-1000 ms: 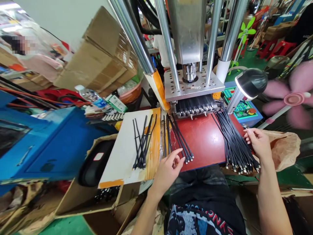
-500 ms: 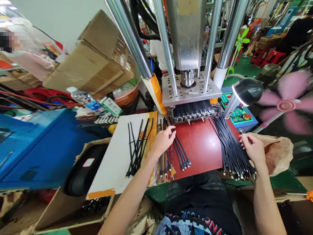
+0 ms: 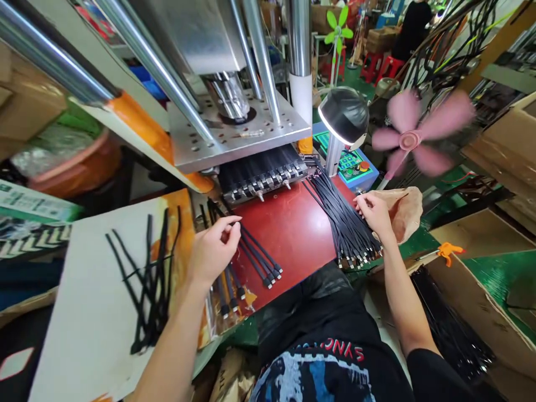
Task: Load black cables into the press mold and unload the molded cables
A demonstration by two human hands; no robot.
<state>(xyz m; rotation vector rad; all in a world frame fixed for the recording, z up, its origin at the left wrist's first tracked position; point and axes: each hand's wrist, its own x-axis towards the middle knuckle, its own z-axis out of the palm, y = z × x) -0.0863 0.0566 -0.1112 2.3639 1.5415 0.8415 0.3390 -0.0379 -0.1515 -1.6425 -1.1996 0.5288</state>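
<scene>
My left hand [image 3: 215, 248] is over the left part of the red work surface [image 3: 288, 223], fingers curled together; what they hold, if anything, is too small to make out. Several short black cables [image 3: 262, 259] lie beside and partly beneath it. On the right, my right hand [image 3: 374, 209] hovers at the edge of a large fanned bundle of black cables [image 3: 343, 215], thumb and fingers pinched; their contents are unclear. Behind the hands, a press [image 3: 247, 134] stands over a black fixture [image 3: 268, 176] with a row of metal clamps.
More black cables [image 3: 154, 279] lie on a white board [image 3: 79, 296] at the left. A black lamp [image 3: 345, 114], a control box [image 3: 355, 173] and a pink fan [image 3: 409, 140] stand at the right. A brown paper bag [image 3: 408, 209] is beside my right hand.
The view has turned to the right and nearer, so the press and both hands appear further left. A box of black cables at lower right now shows more fully. Both hands keep nearly the same pose.
</scene>
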